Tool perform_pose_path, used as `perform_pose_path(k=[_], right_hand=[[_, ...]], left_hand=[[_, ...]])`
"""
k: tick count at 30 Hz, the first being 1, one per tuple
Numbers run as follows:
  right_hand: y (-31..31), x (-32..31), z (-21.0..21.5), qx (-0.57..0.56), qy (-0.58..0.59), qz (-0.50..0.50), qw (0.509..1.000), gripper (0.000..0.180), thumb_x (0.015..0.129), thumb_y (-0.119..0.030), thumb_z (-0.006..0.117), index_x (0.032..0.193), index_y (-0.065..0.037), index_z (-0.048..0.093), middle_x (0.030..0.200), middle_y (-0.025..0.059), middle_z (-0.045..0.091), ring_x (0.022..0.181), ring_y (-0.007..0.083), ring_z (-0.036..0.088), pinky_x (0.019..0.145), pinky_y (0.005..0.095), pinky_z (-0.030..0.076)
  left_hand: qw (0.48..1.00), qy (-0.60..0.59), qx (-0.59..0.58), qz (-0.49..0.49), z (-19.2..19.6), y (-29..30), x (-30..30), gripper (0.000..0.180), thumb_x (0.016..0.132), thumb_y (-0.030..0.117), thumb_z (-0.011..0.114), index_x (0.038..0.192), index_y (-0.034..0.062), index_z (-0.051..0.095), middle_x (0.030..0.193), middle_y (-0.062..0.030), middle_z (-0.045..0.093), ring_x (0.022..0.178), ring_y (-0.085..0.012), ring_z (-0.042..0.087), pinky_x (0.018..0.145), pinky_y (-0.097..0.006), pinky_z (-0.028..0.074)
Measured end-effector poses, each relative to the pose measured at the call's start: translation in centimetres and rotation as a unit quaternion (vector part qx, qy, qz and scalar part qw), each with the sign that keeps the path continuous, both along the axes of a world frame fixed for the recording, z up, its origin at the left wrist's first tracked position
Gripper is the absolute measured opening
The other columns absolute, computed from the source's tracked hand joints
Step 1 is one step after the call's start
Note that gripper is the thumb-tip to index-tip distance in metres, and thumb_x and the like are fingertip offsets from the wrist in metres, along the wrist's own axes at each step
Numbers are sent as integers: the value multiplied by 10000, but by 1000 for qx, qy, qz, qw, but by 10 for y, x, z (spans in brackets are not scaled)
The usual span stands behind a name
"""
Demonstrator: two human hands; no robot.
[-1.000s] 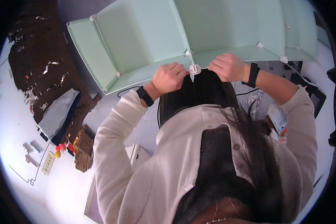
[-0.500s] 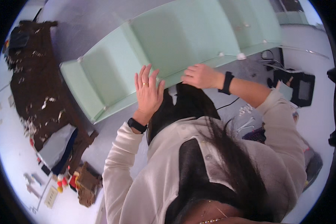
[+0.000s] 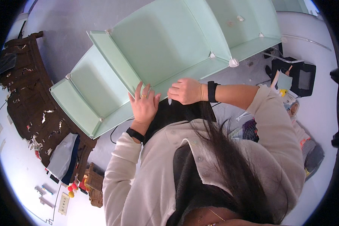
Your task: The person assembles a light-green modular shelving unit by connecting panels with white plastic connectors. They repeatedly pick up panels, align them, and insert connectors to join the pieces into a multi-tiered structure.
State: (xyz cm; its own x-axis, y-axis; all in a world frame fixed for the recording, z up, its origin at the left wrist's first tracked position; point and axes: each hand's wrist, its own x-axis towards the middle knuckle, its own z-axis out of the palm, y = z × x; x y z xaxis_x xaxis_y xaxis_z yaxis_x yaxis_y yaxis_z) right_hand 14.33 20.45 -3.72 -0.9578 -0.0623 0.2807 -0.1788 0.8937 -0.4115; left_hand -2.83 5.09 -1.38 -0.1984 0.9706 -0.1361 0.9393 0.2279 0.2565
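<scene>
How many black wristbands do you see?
2: a left wristband around the person's left wrist, and a right wristband around their right wrist. Any more under the pale sleeves would be hidden.

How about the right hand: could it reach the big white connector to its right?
Probably yes: the right hand is near the pale green panels, and nothing visible blocks its way to the white connector.

- Left hand [image 3: 144, 105]: open at the shelf unit's [image 3: 120, 116] near edge, fingers spread and pointing away from the body.
- Right hand [image 3: 186, 91]: just beside it along that edge, fingers curled, knuckles up.
- Left arm [image 3: 120, 162]: reaching forward, sleeved almost to the wrist.
- Right arm [image 3: 237, 96]: elbow bent outward, forearm bare, crossing leftward.
</scene>
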Motion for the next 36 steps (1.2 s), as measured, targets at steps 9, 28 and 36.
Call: perform_pose_path(k=[9, 28, 36], right_hand=[[-2, -4, 4, 15, -23, 5, 1000, 124, 789, -253, 589, 779, -129, 587, 750, -15, 516, 694, 153, 560, 573, 292, 440], [335, 143, -128, 6, -469, -359, 807, 575, 757, -201, 742, 1271, -46, 537, 1202, 204, 625, 1137, 365, 585, 969, 456, 476], [376, 152, -141, 73, -500, -359, 785, 330, 750, -248, 674, 984, -19, 633, 974, 209, 658, 916, 370, 638, 779, 446, 523]], left_hand=[[998, -62, -4, 9, -14, -11, -4, 236, 898, 338, 627, 872, 108, 668, 1145, -24, 636, 1209, -280, 518, 876, -604, 439], [925, -65, 149, 343, 54, -63, 34, 103, 849, 26, 636, 949, 36, 655, 1087, -118, 654, 1087, -328, 591, 969, -449, 452], [885, -70, 165, 430, 64, -121, 28, 94, 833, 38, 661, 926, 43, 669, 1004, -106, 677, 939, -313, 629, 812, -380, 513]])
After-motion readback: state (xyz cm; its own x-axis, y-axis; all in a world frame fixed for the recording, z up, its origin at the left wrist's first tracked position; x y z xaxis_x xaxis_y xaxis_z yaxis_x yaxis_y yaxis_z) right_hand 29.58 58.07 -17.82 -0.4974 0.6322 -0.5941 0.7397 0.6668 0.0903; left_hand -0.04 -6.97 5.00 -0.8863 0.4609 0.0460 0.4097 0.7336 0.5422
